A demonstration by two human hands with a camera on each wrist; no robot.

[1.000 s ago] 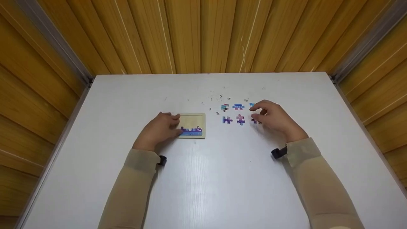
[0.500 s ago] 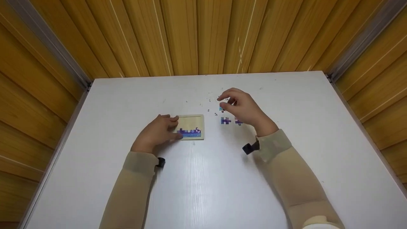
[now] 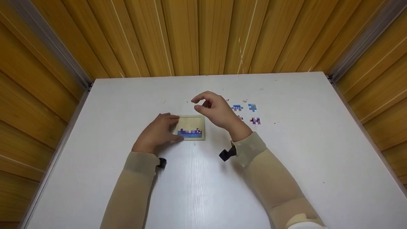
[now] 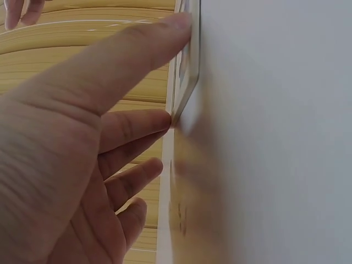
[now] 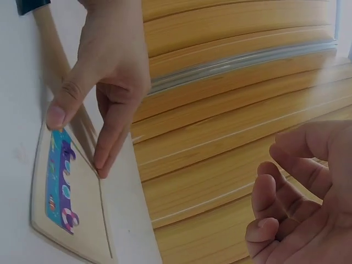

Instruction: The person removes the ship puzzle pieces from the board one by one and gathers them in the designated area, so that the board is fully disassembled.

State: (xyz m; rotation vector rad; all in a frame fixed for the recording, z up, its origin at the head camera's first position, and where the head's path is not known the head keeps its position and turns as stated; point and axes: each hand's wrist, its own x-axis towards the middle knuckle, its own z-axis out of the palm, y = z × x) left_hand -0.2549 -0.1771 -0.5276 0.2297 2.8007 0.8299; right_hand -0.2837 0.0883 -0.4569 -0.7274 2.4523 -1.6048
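Note:
A small wooden puzzle tray lies on the white table, its lower part filled with blue and purple jigsaw pieces. At its left side my left hand grips it, thumb on the near corner and a finger at the far corner. The right wrist view shows this left hand against the tray too. Just off the tray's far right corner, my right hand hovers with thumb and index finger apart. Its fingers curl loosely, and no piece shows in them.
Right of my right hand lie loose jigsaw pieces, among them a blue one, a blue and pink one and a purple one. My right hand partly covers that group. Wood-look panels stand behind the table.
My right hand has moved left, from the rightmost loose pieces across the others to beside the tray. The left hand has stayed at the tray's left side.

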